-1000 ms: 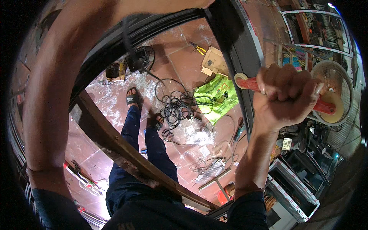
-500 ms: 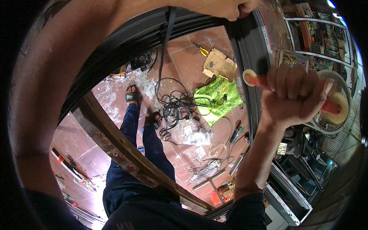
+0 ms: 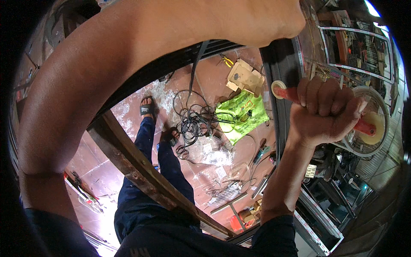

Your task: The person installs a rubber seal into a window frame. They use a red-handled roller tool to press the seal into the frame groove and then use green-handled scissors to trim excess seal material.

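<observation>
My right hand (image 3: 323, 109) is closed round a red-handled tool with a round cream head (image 3: 279, 89). The handle's end (image 3: 366, 127), with a small hole in it, sticks out past my thumb. Just left of this hand stands the dark upright of a metal frame (image 3: 280, 73). My left forearm arches across the top of the view, over the frame's dark top bar (image 3: 143, 83). My left hand (image 3: 287, 22) reaches the frame's upper right corner; its fingers are hidden, so its grip does not show.
A rusty brown beam (image 3: 141, 167) crosses before my legs. On the tiled floor lie a tangled black cable (image 3: 192, 124), a bright green bag (image 3: 244, 115), a flattened cardboard box (image 3: 245, 77) and yellow-handled pliers (image 3: 227, 61). A fan (image 3: 367, 143) stands at the right.
My left forearm has come further into view and now covers more of the top bar; its curled fingers no longer show. My right hand has barely shifted, its grip unchanged.
</observation>
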A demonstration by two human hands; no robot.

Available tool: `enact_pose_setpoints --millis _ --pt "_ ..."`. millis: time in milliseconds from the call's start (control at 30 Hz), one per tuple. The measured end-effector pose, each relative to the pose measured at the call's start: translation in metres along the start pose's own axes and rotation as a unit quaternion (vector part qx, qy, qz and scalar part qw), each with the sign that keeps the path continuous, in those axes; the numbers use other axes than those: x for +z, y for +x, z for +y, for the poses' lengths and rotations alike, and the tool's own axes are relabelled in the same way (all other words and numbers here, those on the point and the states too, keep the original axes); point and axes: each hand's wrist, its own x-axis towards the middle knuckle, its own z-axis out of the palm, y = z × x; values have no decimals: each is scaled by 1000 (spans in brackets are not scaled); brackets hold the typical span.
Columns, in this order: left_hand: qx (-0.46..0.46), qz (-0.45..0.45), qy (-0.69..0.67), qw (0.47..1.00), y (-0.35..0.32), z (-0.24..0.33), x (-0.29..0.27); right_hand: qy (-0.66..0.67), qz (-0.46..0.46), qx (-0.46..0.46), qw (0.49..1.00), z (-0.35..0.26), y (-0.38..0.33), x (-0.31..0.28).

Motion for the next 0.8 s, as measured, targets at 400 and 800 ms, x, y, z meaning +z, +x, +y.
enact_pose_setpoints --millis 400,800 --pt "-35 18 83 996 -2 14 3 -23 -17 -7 1000 7 16 8" --pt "-57 -111 44 991 13 5 1 5 18 -9 1000 3 3 2"
